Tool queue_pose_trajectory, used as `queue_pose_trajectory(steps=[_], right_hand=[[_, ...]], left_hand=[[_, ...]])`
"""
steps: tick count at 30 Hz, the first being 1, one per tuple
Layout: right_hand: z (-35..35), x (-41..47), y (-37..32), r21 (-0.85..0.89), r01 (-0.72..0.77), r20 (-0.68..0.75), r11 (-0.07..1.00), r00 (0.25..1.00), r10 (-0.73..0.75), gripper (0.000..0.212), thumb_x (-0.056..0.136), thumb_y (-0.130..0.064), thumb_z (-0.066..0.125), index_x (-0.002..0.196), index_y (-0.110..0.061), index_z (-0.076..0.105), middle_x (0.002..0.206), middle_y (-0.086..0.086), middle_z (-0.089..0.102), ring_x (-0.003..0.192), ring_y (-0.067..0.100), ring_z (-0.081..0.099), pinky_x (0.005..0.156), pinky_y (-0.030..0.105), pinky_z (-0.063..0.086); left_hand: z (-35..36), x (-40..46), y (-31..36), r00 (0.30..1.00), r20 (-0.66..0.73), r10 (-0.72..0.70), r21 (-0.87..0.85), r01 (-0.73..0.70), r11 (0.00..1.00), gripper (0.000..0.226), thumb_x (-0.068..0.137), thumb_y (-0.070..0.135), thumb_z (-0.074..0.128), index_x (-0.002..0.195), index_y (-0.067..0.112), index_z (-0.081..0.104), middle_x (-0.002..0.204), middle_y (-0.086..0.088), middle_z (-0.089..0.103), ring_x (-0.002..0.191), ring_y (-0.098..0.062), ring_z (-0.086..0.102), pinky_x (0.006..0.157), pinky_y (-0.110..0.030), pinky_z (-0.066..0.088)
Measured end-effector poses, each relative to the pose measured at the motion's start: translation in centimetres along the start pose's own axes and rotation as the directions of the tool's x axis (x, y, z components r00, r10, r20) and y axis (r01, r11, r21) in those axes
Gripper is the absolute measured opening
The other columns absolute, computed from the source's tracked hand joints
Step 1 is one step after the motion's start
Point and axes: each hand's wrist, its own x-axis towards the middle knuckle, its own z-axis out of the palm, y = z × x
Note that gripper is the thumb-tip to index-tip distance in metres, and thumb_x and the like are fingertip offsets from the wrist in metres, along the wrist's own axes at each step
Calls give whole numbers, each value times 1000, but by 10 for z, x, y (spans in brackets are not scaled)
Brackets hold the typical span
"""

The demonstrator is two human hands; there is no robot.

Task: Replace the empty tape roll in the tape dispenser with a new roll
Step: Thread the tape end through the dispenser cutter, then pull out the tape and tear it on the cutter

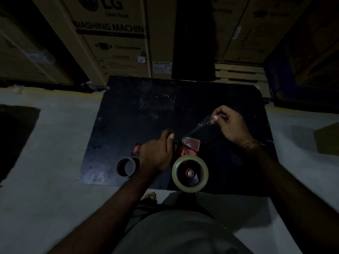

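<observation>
1. Dim scene, head view looking down on a dark tabletop [146, 107] standing on a pale floor [45, 143].
2. Red tape dispenser [185, 152] lies near the table's front edge, roughly centre. Its long axis runs near-to-far: roll end toward the person, front flap end pointing away, toward the boxes.
3. New tape roll [189, 173] sits on the dispenser's spool at the near end, its open face turned up to the camera, red hub visible in the middle.
4. Left hand [156, 154] is closed over the dispenser's left side, around the handle area; a bit of the red handle [136, 148] pokes out to the left of the hand. Thumb tip near the dispenser's front part.
5. Right hand [229, 123] is raised to the far right of the dispenser, fingers pinched narrow on the free end of a clear tape strip [197, 128].
6. The strip runs diagonally from the pinch down-left to the dispenser's front flap [191, 143]. Exact threading under the flap cannot be told, too dark.
7. Empty cardboard core [127, 167] stands on the table just left of the left wrist, apart from the dispenser, hole facing up.
8. Gold bracelet [247, 143] on the right wrist.
9. Cardboard boxes [113, 43] stacked behind the table, one printed "WASHING MACHINE".
</observation>
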Motion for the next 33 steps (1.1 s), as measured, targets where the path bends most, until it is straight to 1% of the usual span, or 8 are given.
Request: queue_pose_trajectory(steps=[5, 8, 12, 14, 17, 24, 28, 33], right_hand=[[9, 4, -16, 42, -6, -38, 999, 999, 7, 12, 103, -9, 56, 110, -17, 62, 86, 4, 76, 77, 13, 71, 77, 26, 54], [14, 13, -23, 39, -86, -41, 996, 995, 87, 43, 102, -10, 59, 141, -23, 48, 92, -2, 78, 83, 11, 75, 85, 35, 59], [12, 17, -37, -12, -90, -116, 996, 989, 88, 64, 98, -19, 69, 154, -25, 38, 125, -11, 66, 101, 13, 71, 96, 33, 54], [8, 17, -39, 10, -77, -148, 997, 986, 77, 61, 97, -20, 71, 151, -25, 43, 115, -17, 60, 103, 13, 69, 93, 32, 54], [3, 16, -34, 41, -77, -152, 996, 985, 82, 39, 101, -24, 64, 140, -19, 57, 131, -4, 65, 100, 19, 74, 86, 37, 60], [11, -25, -23, 212, -199, -142, 957, 962, 232, 21, 106, -22, 55, 126, -22, 62, 119, 4, 72, 83, 16, 72, 70, 30, 57], [37, -67, -17, 379, -355, 55, 854, 930, 362, 32, 110, -32, 44, 120, -14, 69, 113, 11, 77, 94, 19, 73, 86, 37, 56], [54, -100, -28, 749, -446, 247, 490, 874, 418, 73, 98, -63, 37, 140, -8, 63, 136, 12, 71, 130, 24, 65, 111, 45, 50]], left_hand=[[-8, 5, -1, 997, 6, -74, -90, 74, 993, 38, 110, 45, 20, 138, 32, 42, 98, -6, 79, 91, -35, 75, 81, -45, 55], [-14, 5, 5, 991, 46, -123, -169, 129, 977, 34, 111, 41, 25, 138, 31, 43, 105, -7, 78, 98, -35, 73, 89, -46, 53], [-20, 6, 9, 967, 115, -227, -272, 250, 929, 36, 112, 41, 26, 139, 33, 47, 111, -7, 76, 106, -36, 70, 97, -47, 51], [-18, 5, 7, 954, 140, -264, -343, 297, 891, 42, 108, 49, 22, 137, 36, 50, 111, -5, 76, 106, -34, 70, 100, -50, 52], [-6, 4, -2, 930, 183, -320, -480, 368, 796, 55, 92, 67, 14, 124, 45, 53, 104, -2, 76, 100, -32, 72, 95, -54, 56], [29, 10, -21, 897, 228, -378, -648, 429, 629, 50, 93, 68, 21, 116, 49, 61, 113, -1, 73, 107, -31, 69, 98, -61, 54], [30, 15, -15, 903, 178, -390, -710, 393, 585, 49, 93, 66, 25, 119, 45, 61, 115, 0, 74, 110, -28, 70, 101, -56, 55], [38, 28, -12, 890, 232, -393, -776, 413, 476, 57, 93, 57, 31, 113, 15, 64, 105, -10, 70, 104, -35, 67, 102, -57, 54]])
